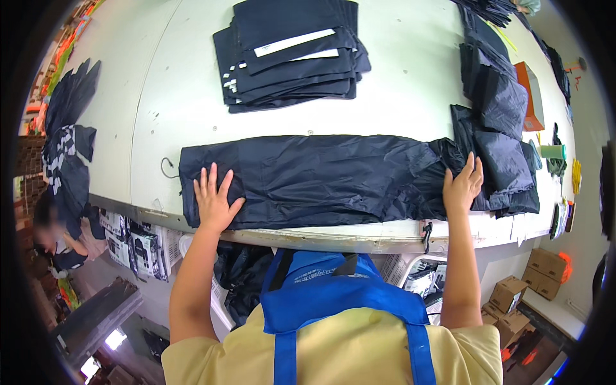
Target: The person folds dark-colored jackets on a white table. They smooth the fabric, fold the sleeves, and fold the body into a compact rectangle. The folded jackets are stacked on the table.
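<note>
A dark, thin-fabric garment (321, 179), folded into a long strip, lies along the near edge of the white table (410, 83). Spread flat on its left end is my left hand (215, 204), fingers apart. At the bunched right end rests my right hand (463, 187), its fingers stretched out beside the gathered cloth and pointing away from me. Neither hand appears to grip anything. A thin dark cord loop (169, 168) sticks out past the garment's left end. Just right of my right hand sits a row of folded, shiny dark garments (504, 106).
Flat dark pieces with white labels form a stack (292, 80) at the table's far middle. An orange box (530, 96) and a green roll (553, 152) stand at the right. Another person (64, 240) is at the left. Cardboard boxes (509, 293) are stacked lower right.
</note>
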Available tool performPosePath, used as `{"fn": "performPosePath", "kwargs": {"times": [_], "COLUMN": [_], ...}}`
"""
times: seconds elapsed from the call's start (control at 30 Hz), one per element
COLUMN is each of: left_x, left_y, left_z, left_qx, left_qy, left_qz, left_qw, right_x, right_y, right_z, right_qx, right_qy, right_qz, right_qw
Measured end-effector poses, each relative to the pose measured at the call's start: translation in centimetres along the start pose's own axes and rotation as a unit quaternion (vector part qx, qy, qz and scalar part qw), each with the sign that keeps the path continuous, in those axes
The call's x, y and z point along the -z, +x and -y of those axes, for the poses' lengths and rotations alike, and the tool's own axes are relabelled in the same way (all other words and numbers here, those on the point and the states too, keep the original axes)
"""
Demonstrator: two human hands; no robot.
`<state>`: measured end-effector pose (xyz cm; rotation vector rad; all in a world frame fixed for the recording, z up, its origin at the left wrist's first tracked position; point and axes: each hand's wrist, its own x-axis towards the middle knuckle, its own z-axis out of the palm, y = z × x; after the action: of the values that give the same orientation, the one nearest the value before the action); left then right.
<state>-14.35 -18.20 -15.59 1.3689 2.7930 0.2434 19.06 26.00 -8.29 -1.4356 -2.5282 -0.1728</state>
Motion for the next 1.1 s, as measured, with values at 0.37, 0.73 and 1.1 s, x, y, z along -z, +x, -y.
{"fn": "performPosePath", "kwargs": {"times": [0.37,0.73,1.1], "left_x": [0.1,4.9,10.4], "left_y": [-0.8,0.6,9.2], "left_z": [4.0,9.3,-12.1], "left_qx": [0.019,0.413,0.038], "left_qy": [-0.084,-0.492,-0.263], "left_qz": [-0.064,0.147,0.349], "left_qw": [0.994,0.752,0.899], "right_x": [-3.1,-2.0,-1.6], "right_y": [-10.2,-13.3,-6.9], "right_z": [18.3,38.8,30.6], "right_qx": [0.300,0.089,-0.196], "right_qy": [0.099,0.681,0.839], "right_qz": [0.209,0.380,0.350], "right_qw": [0.925,0.620,0.368]}}
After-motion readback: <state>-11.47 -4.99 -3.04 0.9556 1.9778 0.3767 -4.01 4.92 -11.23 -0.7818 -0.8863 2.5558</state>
